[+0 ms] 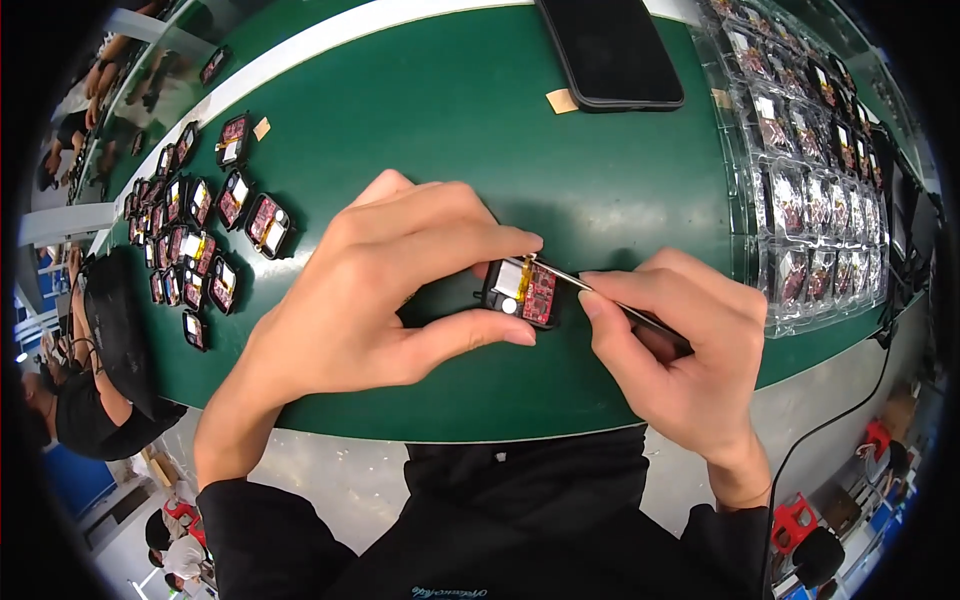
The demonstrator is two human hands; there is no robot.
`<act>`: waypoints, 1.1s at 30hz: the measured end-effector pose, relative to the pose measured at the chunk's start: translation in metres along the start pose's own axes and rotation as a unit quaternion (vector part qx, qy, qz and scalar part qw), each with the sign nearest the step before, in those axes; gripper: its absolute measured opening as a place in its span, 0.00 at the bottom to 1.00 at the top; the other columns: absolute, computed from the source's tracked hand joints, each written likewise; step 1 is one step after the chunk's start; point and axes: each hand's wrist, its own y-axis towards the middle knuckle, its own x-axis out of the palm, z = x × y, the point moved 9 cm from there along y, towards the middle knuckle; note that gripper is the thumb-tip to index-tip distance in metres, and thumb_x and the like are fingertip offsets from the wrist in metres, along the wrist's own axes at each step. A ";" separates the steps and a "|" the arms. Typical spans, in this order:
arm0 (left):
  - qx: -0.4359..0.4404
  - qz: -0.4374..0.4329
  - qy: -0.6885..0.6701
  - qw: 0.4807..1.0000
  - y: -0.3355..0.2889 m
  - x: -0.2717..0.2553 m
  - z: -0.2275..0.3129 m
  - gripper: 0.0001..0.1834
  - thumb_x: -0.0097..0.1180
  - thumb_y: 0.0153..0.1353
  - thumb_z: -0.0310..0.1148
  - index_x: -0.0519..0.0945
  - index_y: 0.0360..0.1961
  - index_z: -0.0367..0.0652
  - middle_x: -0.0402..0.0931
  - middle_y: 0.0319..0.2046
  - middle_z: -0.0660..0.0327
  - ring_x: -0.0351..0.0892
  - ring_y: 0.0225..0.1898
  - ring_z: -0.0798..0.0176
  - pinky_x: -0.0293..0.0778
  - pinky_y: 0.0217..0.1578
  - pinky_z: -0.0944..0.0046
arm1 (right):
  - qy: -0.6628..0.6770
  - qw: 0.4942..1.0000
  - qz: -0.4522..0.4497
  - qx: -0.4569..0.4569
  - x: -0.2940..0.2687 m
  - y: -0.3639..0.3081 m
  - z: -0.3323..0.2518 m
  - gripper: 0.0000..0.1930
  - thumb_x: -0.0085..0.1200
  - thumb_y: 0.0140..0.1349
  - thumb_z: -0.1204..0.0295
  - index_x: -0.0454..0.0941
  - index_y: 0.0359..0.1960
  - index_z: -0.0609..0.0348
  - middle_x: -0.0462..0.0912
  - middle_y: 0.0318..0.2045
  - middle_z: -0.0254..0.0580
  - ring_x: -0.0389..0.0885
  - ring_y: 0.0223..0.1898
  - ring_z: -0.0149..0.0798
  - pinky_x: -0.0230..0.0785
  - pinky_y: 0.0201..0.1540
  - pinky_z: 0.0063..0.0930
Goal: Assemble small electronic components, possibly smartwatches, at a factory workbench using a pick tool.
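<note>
Left hand (370, 290) pinches a small black case (522, 293) on the green counter (560, 160); right hand (680, 340) grips tweezers (600, 292), mid-fitting; next needs steady seating.

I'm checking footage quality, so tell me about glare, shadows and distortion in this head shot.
Head view: fisheye bends the green table's white edge; soft shadow under the left hand; glare on the clear plastic trays; the small black module with red circuit board and right hand look sharp.

Green table (450, 110), black phone (610, 50), red-and-white board in black casing (525, 292)
</note>
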 end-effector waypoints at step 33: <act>0.003 -0.066 -0.057 0.996 0.004 -0.003 -0.012 0.34 0.86 0.49 0.52 0.93 0.51 0.40 0.91 0.40 0.64 0.77 0.33 0.68 0.64 0.37 0.66 | 0.040 0.999 -0.014 0.025 -0.004 -0.003 0.004 0.11 0.74 0.59 0.86 0.96 0.44 0.65 0.83 0.25 0.33 0.69 0.21 0.20 0.53 0.23 0.22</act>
